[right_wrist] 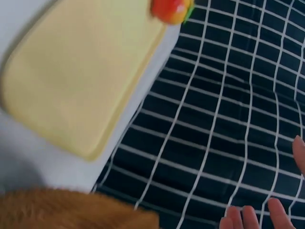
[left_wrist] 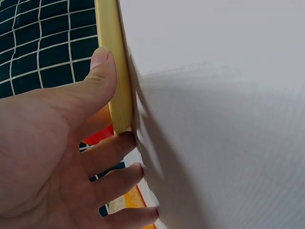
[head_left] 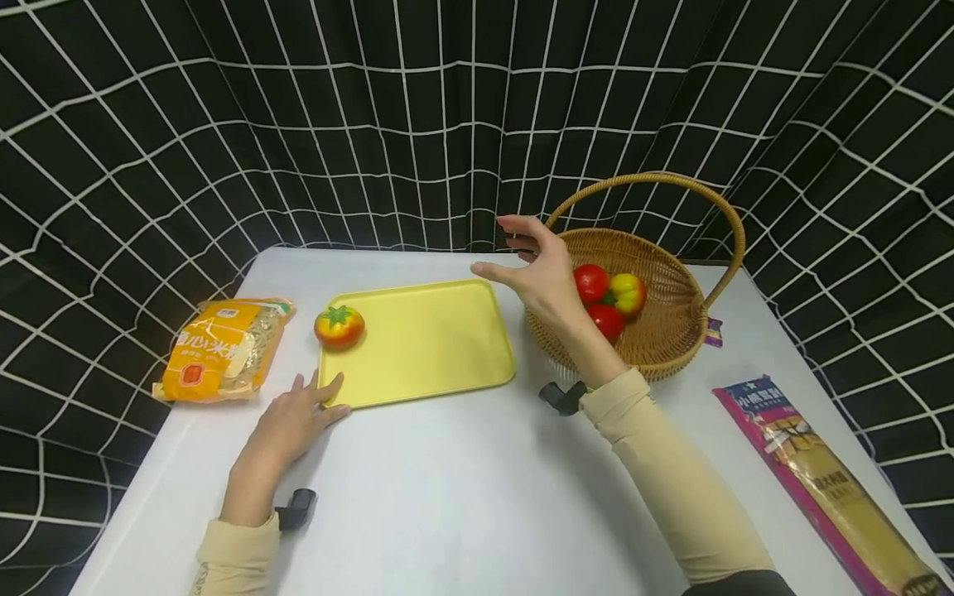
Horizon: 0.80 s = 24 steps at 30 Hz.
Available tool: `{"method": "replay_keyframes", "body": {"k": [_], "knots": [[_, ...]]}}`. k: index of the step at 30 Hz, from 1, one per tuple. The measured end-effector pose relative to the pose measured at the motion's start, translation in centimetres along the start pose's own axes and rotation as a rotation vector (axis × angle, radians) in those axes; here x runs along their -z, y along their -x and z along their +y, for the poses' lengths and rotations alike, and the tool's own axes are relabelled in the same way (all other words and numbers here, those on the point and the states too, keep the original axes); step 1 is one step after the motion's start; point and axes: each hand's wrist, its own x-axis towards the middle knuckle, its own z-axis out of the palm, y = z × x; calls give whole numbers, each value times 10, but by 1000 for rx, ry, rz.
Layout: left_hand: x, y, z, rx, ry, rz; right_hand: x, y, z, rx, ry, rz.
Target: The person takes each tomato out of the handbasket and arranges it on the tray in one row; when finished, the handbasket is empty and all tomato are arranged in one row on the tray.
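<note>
A yellow tray (head_left: 417, 339) lies on the white table. My left hand (head_left: 294, 418) holds its near left corner. In the left wrist view the thumb (left_wrist: 102, 64) lies along the tray's rim (left_wrist: 119, 81), with the index finger partly hidden behind it and the other fingertips down at the table. On the tray's left end sits a red and yellow tomato (head_left: 339, 328) with a green top. My right hand (head_left: 547, 277) is raised between the tray and the wicker basket (head_left: 667, 323), thumb and fingers spread apart around nothing. Inside the basket are two red fruits (head_left: 591, 283) and a yellow-red one (head_left: 628, 295).
An orange bag of food (head_left: 216, 352) lies left of the tray. At the right, a long pack of noodles (head_left: 827, 480) lies slantwise, and a small purple packet (head_left: 713, 332) sits by the basket. The basket's tall handle (head_left: 663, 177) arches upward. Black gridded cloth (head_left: 417, 108) hangs around the table.
</note>
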Motion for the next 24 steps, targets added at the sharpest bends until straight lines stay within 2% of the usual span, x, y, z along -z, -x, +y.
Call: {"method": "replay_keyframes", "body": {"k": [5,11,18,24], "knots": [[0,1,-2,0,-6,4,20,7,13,-50,38,15],[-1,2,-2,-11,-5,12,46,13,34,-71,72,43],[0,3,-2,-36,-15,25,81,16,52,-216,117,50],[1,2,0,5,-19,-10,106,17,71,-281,189,2]]}}
